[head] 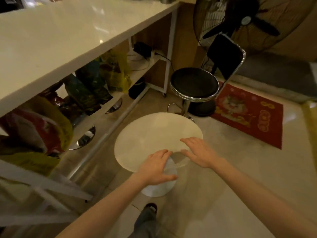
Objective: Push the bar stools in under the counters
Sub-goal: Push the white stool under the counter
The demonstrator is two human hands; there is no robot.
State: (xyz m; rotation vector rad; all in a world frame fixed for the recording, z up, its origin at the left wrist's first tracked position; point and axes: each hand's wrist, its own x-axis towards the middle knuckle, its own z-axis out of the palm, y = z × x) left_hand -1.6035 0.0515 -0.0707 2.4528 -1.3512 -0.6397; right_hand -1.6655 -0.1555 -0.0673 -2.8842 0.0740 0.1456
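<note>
A white bar stool with a round pale seat (154,134) stands on the floor in front of the counter (51,40), out from under it. Its white round base (159,188) shows below the near rim. My left hand (154,168) holds the near rim, fingers on top and thumb below. Resting flat on the seat's near right edge is my right hand (197,152), fingers spread. A black bar stool (194,83) with a chrome rim and a black backrest stands farther off, by the counter's end, also outside it.
Under the counter a white shelf frame (120,110) holds several coloured bags. Two chrome stool bases (84,139) (115,105) lie under it. A large black fan (243,19) stands behind the black stool. A red doormat (248,114) lies at right. My foot (151,207) is below.
</note>
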